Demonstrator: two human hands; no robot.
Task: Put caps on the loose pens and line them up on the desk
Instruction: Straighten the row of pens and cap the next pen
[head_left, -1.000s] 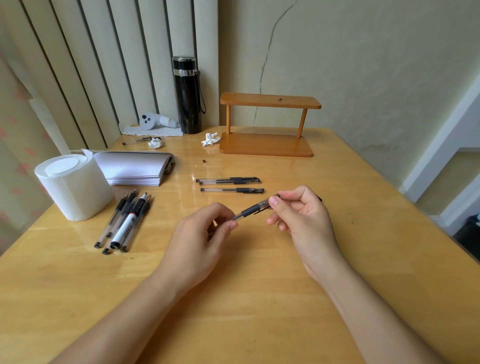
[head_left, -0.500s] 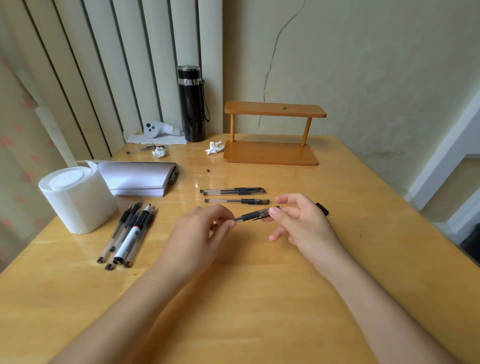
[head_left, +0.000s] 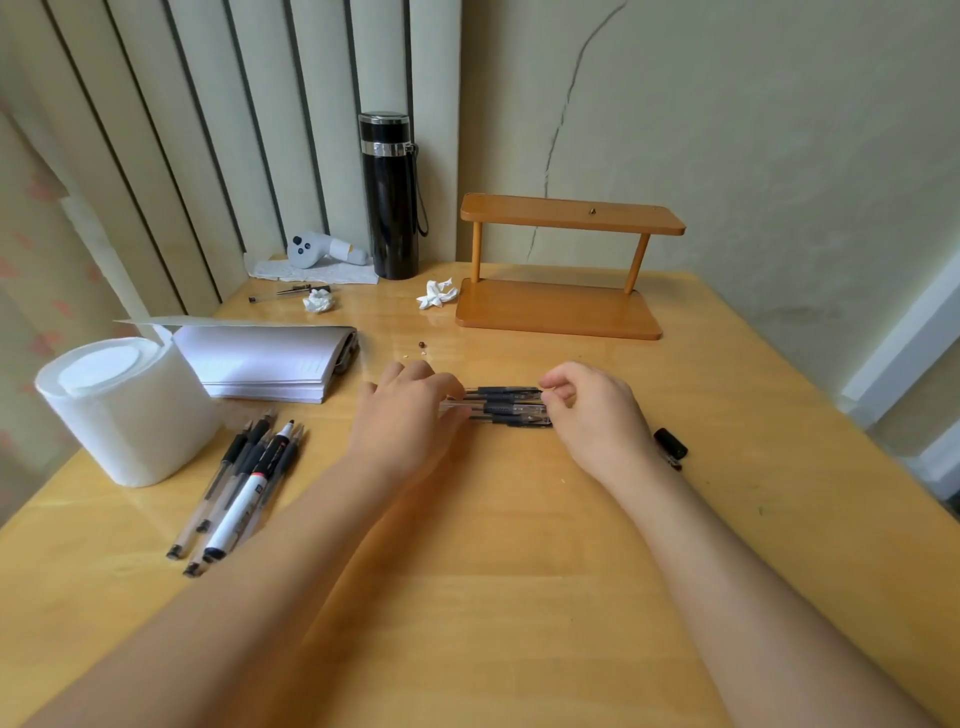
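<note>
Three capped black pens (head_left: 506, 408) lie side by side in a row at the desk's middle. My left hand (head_left: 410, 415) covers their left ends, fingers curled down over the barrels. At the row's right end my right hand (head_left: 592, 415) pinches the cap end of a pen with thumb and forefinger. A bundle of several loose pens (head_left: 234, 467), with a white marker (head_left: 244, 501) among them, lies at the left. To the right of my right wrist lies a loose black cap (head_left: 671, 443).
A white paper roll (head_left: 124, 410) and a notebook (head_left: 270, 364) sit at the left. A black flask (head_left: 389, 197), a wooden shelf (head_left: 561, 306), two crumpled papers (head_left: 437, 295) and another pen (head_left: 280, 293) stand further back.
Both hands have carried the pen forward from in front of me and lowered it beside the two pens in the row. The camera has tilted down and closer.
</note>
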